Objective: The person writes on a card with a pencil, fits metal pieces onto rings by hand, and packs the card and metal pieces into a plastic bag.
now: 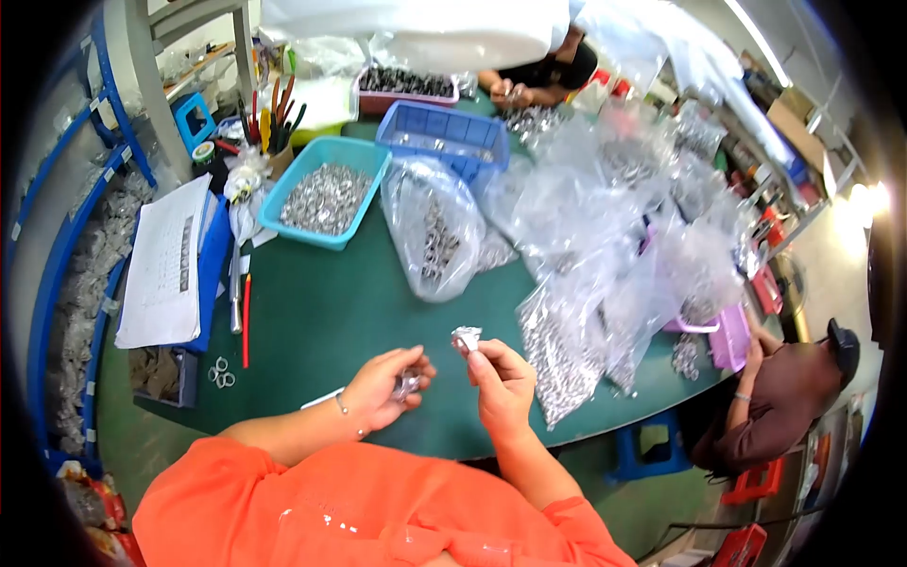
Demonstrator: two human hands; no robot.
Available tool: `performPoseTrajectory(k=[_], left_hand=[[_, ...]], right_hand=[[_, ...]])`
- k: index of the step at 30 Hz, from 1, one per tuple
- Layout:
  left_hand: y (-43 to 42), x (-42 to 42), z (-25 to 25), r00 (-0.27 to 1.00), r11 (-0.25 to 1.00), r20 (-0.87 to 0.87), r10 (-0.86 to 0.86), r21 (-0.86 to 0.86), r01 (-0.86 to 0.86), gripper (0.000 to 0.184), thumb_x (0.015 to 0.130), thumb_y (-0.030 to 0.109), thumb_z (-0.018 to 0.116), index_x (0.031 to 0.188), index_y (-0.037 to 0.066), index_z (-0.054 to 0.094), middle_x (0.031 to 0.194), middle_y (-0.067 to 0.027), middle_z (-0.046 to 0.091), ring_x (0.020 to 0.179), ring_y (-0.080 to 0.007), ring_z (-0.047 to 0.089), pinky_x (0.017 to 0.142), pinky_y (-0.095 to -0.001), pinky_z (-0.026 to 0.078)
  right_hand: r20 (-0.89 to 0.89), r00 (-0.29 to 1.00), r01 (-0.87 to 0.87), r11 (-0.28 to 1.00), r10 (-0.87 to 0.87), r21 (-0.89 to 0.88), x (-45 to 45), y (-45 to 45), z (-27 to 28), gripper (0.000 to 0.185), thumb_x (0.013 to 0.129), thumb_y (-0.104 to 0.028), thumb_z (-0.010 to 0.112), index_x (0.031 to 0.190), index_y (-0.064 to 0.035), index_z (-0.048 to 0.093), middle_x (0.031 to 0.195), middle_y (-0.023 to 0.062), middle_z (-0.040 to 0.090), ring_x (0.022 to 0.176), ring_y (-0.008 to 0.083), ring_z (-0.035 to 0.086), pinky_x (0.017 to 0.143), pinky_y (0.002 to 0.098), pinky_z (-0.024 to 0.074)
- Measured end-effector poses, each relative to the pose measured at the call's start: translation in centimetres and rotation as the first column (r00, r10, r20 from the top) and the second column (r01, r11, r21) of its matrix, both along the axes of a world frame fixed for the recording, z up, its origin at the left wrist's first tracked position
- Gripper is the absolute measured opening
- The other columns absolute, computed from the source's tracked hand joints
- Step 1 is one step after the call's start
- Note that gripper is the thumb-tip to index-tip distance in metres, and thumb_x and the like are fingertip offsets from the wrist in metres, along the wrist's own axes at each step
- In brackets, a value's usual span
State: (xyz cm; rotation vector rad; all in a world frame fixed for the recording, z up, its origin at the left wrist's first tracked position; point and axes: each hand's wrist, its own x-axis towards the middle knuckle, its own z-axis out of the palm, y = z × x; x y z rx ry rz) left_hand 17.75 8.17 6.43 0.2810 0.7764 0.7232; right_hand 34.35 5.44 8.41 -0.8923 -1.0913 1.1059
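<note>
We are standing at the near edge of one green tabletop [302,293], working with two hands. Our right hand [501,378] is pinching one small silvery piece [466,338] between thumb and forefinger, just above the tabletop near its near edge. Our left hand [383,387] is curling its fingers around a shiny cluster [406,384], whose count the fingers are hiding.

Toward the left edge, one red stick [248,321] is lying beside one silver tool [235,298], and three or four loose rings [221,372] are sitting close together. One blue folder [216,274] is resting there under white sheets [156,269].

Toward the far edge we are seeing one turquoise tray [312,238] holding many metal pieces, one blue basket [439,162] and one pinkish tray [370,101] carrying dark pieces. Clear bags [562,369], overlapping too much to count, are spreading toward the right edge. Two other people are working, one person [543,80] at the far edge, one person [779,397] at the right, touching one purple basket [729,338].
</note>
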Motion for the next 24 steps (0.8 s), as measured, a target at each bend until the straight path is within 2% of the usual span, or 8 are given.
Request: performPoseTrajectory(k=[2, 4, 8, 12, 13, 15, 19, 24], left_hand=[[-0.3, -0.1, -0.1, 1.000, 1.000, 0.018, -0.008, 0.025, 0.008, 0.015, 0.089, 0.020, 0.052, 0.085, 0.006, 0.052, 0.080, -0.0070, 0.055, 0.067, -0.0139, 0.052, 0.047, -0.0235, 0.039], [-0.2, -0.2, 0.1, 0.999, 0.999, 0.031, -0.016, 0.039, 0.015, 0.014, 0.089, 0.019, 0.052, 0.085, 0.006, 0.052, 0.080, -0.0076, 0.056, 0.067, -0.0142, 0.052, 0.048, -0.0240, 0.039], [-0.6, -0.6, 0.1, 0.999, 0.999, 0.048, -0.004, 0.041, 0.002, 0.009, 0.088, 0.014, 0.053, 0.084, 0.006, 0.052, 0.079, -0.0079, 0.056, 0.067, -0.0147, 0.054, 0.048, -0.0237, 0.041], [-0.9, -0.9, 0.1, 1.000, 0.998, 0.021, -0.020, 0.054, 0.019, 0.006, 0.086, 0.012, 0.054, 0.085, 0.006, 0.053, 0.082, -0.0080, 0.057, 0.068, -0.0150, 0.055, 0.050, -0.0250, 0.042], [-1.0, -0.9, 0.1, 1.000, 0.999, 0.018, -0.011, 0.050, 0.010, 0.004, 0.085, 0.008, 0.053, 0.088, 0.005, 0.053, 0.084, -0.0093, 0.057, 0.070, -0.0158, 0.054, 0.054, -0.0258, 0.044], [-1.2, -0.9, -0.1, 1.000, 0.999, 0.015, -0.001, 0.044, 0.000, 0.006, 0.084, 0.004, 0.052, 0.090, 0.004, 0.053, 0.087, -0.0106, 0.057, 0.072, -0.0165, 0.054, 0.057, -0.0265, 0.046], [-0.9, -0.6, -0.1, 0.999, 0.999, 0.047, 0.025, 0.035, -0.027, 0.018, 0.080, -0.004, 0.047, 0.098, -0.001, 0.047, 0.100, -0.0178, 0.053, 0.090, -0.0242, 0.055, 0.071, -0.0330, 0.050], [-1.0, -1.0, 0.6, 0.993, 0.999, 0.109, -0.049, -0.016, 0.051, 0.035, 0.078, -0.004, 0.046, 0.112, -0.005, 0.036, 0.110, -0.0228, 0.047, 0.102, -0.0295, 0.052, 0.084, -0.0370, 0.048]], right_hand=[[-0.028, 0.998, 0.053, 0.990, -0.050, 0.130, 0.4, 1.0, 1.1, 0.013, 0.084, -0.002, 0.057, 0.095, 0.0034, 0.061, 0.079, 0.0004, 0.058, 0.065, 0.0032, 0.047, 0.057, 0.0180, 0.0383], [-0.074, 0.989, 0.130, 0.991, -0.128, 0.023, 0.3, 1.9, 2.1, 0.014, 0.084, -0.005, 0.056, 0.093, 0.0050, 0.061, 0.076, 0.0033, 0.058, 0.059, 0.0067, 0.044, 0.053, 0.0197, 0.0336], [-0.160, 0.978, 0.148, 0.986, -0.134, 0.079, -0.1, 2.4, 2.8, 0.013, 0.085, -0.006, 0.054, 0.092, 0.0045, 0.060, 0.079, 0.0055, 0.059, 0.058, 0.0078, 0.043, 0.054, 0.0216, 0.0339], [-0.282, 0.947, 0.259, 0.888, -0.155, 0.380, 0.7, 3.9, 4.4, 0.012, 0.085, -0.001, 0.052, 0.093, 0.0057, 0.056, 0.081, 0.0055, 0.056, 0.059, 0.0073, 0.044, 0.056, 0.0198, 0.0360], [-0.283, 0.947, 0.259, 0.888, -0.155, 0.379, 1.1, 4.5, 4.9, 0.012, 0.085, -0.001, 0.052, 0.093, 0.0057, 0.056, 0.081, 0.0055, 0.056, 0.059, 0.0073, 0.044, 0.056, 0.0198, 0.0360], [-0.255, 0.937, 0.276, 0.953, -0.238, 0.123, 1.7, 5.8, 5.7, 0.011, 0.086, -0.002, 0.052, 0.094, 0.0054, 0.055, 0.080, 0.0055, 0.056, 0.060, 0.0072, 0.046, 0.056, 0.0200, 0.0372], [-0.176, 0.938, 0.346, 0.852, -0.300, 0.391, 1.4, 6.6, 7.0, 0.015, 0.088, -0.009, 0.053, 0.095, 0.0041, 0.056, 0.076, 0.0015, 0.054, 0.059, 0.0055, 0.044, 0.055, 0.0183, 0.0358], [-0.122, 0.952, 0.304, 0.920, -0.281, 0.248, 2.3, 8.8, 6.7, 0.017, 0.088, -0.011, 0.054, 0.098, 0.0036, 0.056, 0.077, 0.0007, 0.054, 0.062, 0.0053, 0.044, 0.056, 0.0185, 0.0367]])
